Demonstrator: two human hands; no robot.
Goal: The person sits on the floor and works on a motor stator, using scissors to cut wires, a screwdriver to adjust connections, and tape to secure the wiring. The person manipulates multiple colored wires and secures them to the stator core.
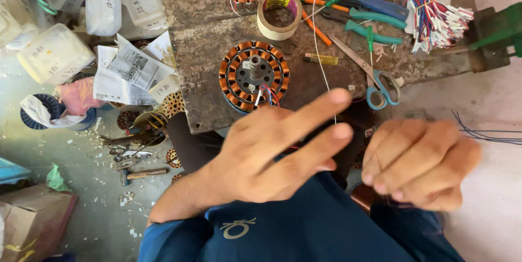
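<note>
- The left hand is spread, its fingers wide and stretched toward the right, with nothing gripped in the palm; a thin white thread crosses just behind the fingertips, and whether it touches them cannot be told.
- The right hand is curled, fingers narrow and bunched as if pinching something fine; what they hold, if anything, is hidden.
- The thread runs up from between the hands, over the tabletop, toward the far edge. It looks light, limp and slippery, so I judge it best taken in a fingertip pinch near its lower end, kept taut.
- Just beyond the left hand sits a round motor core wound with copper wire, red and blue leads trailing from its near side. It looks heavy and stiff; the fine windings could scratch, so the outer rim seems the safer hold.
- Nearby lie blue-handled scissors, a roll of tape, and a bundle of coloured wires.
</note>
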